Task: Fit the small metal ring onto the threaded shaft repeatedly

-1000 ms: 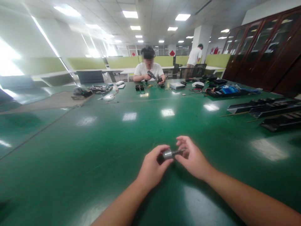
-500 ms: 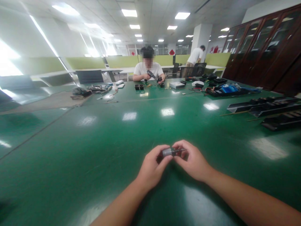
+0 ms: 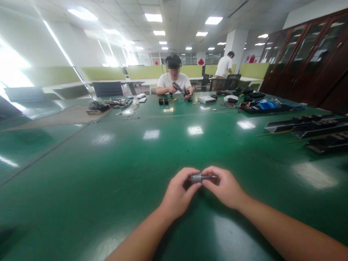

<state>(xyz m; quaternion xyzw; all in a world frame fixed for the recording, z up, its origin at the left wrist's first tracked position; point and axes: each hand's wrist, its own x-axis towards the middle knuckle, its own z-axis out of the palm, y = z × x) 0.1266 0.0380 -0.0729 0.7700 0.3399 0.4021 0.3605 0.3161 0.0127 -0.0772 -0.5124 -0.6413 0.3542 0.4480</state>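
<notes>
Between my two hands, just above the green table (image 3: pixel 119 163), is a small grey metal cylinder with a thin pointed shaft (image 3: pixel 196 178). It lies about level, its point toward the right. My left hand (image 3: pixel 176 194) is closed round the cylinder, thumb in front and fingers behind. My right hand (image 3: pixel 227 188) is closed in a pinch where the shaft meets the cylinder, with the shaft running into the curl of its fingers. The cylinder's left end is partly hidden by my left fingers.
Across the table a person (image 3: pixel 174 81) holds a power drill (image 3: pixel 177 87) and a dark part. Black rails (image 3: pixel 304 125) and a blue bundle (image 3: pixel 268 104) lie to the right. Metal parts (image 3: pixel 119 103) and a white box (image 3: pixel 206 99) are farther back. Another person (image 3: pixel 224 67) stands behind.
The view has shifted slightly. My hands keep the same grip, and the cylinder is turned a little, showing more of its side. The standing person in the background has straightened up somewhat.
</notes>
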